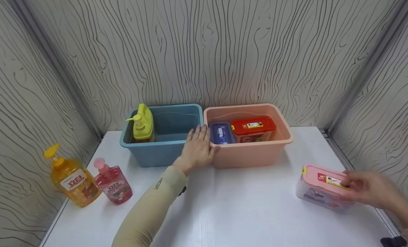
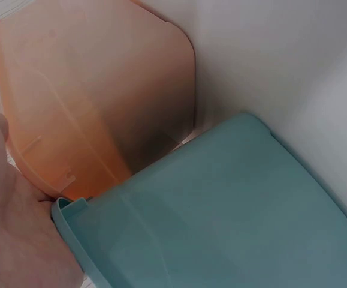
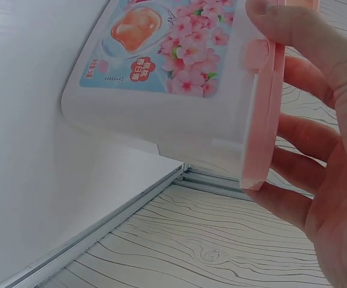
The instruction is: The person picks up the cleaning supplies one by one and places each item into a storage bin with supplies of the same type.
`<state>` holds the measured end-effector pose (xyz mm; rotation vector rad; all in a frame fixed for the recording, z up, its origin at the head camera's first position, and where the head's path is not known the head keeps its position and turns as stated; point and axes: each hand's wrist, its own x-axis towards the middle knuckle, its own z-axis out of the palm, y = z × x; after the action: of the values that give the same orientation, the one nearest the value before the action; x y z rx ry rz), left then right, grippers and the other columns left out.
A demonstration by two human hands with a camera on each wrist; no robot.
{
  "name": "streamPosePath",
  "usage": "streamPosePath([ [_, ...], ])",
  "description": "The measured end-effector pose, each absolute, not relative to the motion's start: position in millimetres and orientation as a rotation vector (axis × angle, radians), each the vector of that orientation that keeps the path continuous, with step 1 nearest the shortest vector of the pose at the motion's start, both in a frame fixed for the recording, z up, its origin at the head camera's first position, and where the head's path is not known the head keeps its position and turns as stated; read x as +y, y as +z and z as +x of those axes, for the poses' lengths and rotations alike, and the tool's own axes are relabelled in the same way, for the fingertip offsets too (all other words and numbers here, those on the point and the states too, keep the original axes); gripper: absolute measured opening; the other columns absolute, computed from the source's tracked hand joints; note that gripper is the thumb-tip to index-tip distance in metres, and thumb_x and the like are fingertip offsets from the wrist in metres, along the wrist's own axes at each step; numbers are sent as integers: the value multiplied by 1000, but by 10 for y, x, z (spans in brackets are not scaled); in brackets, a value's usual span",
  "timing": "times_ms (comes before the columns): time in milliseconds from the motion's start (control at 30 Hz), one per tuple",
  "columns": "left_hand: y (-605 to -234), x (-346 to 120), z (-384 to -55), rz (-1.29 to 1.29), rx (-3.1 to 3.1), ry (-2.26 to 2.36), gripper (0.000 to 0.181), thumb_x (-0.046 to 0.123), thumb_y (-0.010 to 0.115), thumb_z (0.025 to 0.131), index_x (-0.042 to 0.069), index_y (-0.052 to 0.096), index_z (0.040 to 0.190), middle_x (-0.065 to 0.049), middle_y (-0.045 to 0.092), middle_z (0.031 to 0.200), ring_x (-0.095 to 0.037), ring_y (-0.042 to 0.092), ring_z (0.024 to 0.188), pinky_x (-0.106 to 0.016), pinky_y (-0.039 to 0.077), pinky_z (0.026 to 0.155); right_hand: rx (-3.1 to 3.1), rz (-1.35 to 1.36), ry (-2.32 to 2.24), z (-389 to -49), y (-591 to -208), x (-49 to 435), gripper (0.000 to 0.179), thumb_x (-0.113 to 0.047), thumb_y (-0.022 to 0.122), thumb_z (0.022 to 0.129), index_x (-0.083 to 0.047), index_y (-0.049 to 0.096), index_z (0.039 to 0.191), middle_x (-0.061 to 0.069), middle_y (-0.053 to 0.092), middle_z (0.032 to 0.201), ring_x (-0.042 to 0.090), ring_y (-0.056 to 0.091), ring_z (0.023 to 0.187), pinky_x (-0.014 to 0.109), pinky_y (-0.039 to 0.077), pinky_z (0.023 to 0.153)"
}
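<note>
My left hand (image 1: pixel 198 146) rests with straight fingers across the adjoining rims of a blue bin (image 1: pixel 156 153) and a pink bin (image 1: pixel 248 156). From the left wrist, that hand (image 2: pixel 23 222) shows at the bins' rims. Over at the right, my right hand (image 1: pixel 372 188) grips a white box with a pink lid (image 1: pixel 322 178), its label printed with blossoms. In the right wrist view, the thumb presses one side of the lid (image 3: pixel 268 126) and the fingers curl around the other edge. That box appears tilted in this view, its base close to the white table.
The blue bin holds a yellow pump bottle (image 1: pixel 143 125). A blue-lidded box (image 1: pixel 222 133) and a red-lidded box (image 1: pixel 253 127) sit in the pink bin. Orange (image 1: pixel 75 181) and pink (image 1: pixel 114 185) pump bottles stand at the left. Patterned walls (image 1: pixel 204 51) enclose the table.
</note>
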<state>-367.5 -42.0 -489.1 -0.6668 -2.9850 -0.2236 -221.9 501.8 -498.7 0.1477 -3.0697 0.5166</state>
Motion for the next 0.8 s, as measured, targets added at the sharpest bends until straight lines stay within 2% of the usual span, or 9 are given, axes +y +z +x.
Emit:
streamPosePath([
  [100, -4896, -422, -3675, -666, -2989, -232, 95, 70, 27, 114, 2, 18, 179, -17, 17, 190, -40, 17, 179, -59, 14, 146, -3064, 132, 527, -2216, -5003, 5017, 33, -36, 105, 76, -22, 82, 96, 37, 74, 137, 34, 68, 103, 28, 47, 77],
  [300, -4898, -420, -3662, -660, -2992, -234, 96, 71, 27, 113, 4, 16, 180, -14, 15, 191, -39, 14, 179, -58, 12, 147, -3046, 131, 506, -2195, -5028, 5007, 35, -40, 104, 76, -23, 80, 95, 32, 78, 129, 22, 59, 92, 23, 36, 70],
  [400, -4897, -416, -3669, -666, -2986, -222, 95, 70, 28, 113, 4, 16, 180, -14, 15, 191, -39, 15, 179, -58, 13, 146, -3037, 127, 490, -2186, -5022, 5000, 37, -40, 104, 76, -22, 80, 96, 20, 79, 111, 15, 55, 86, 23, 35, 66],
  [500, -4897, -408, -3686, -670, -2992, -210, 94, 69, 28, 114, 3, 16, 180, -15, 15, 191, -39, 16, 179, -59, 12, 146, -3035, 115, 470, -2182, -5018, 4991, 39, -42, 105, 76, -22, 79, 98, 3, 71, 94, 10, 51, 80, 24, 34, 62],
  [567, -4899, -407, -3692, -666, -2991, -211, 94, 69, 28, 114, 3, 17, 179, -16, 15, 191, -40, 16, 179, -59, 13, 146, -3033, 123, 461, -2186, -5017, 4981, 40, -41, 104, 76, -22, 78, 99, -1, 65, 88, 8, 49, 77, 25, 33, 61],
  [667, -4903, -411, -3690, -660, -2989, -211, 94, 69, 28, 114, 2, 20, 179, -16, 17, 190, -40, 17, 178, -59, 14, 146, -3031, 120, 450, -2194, -5013, 4961, 43, -44, 104, 77, -21, 80, 104, -3, 64, 86, 7, 48, 76, 25, 32, 61],
  [800, -4899, -419, -3673, -663, -2980, -215, 95, 70, 28, 113, 2, 22, 178, -16, 18, 190, -40, 19, 178, -59, 15, 146, -3038, 96, 442, -2196, -4994, 4923, 56, -47, 104, 77, -15, 84, 118, -2, 66, 88, 9, 48, 78, 26, 33, 64],
])
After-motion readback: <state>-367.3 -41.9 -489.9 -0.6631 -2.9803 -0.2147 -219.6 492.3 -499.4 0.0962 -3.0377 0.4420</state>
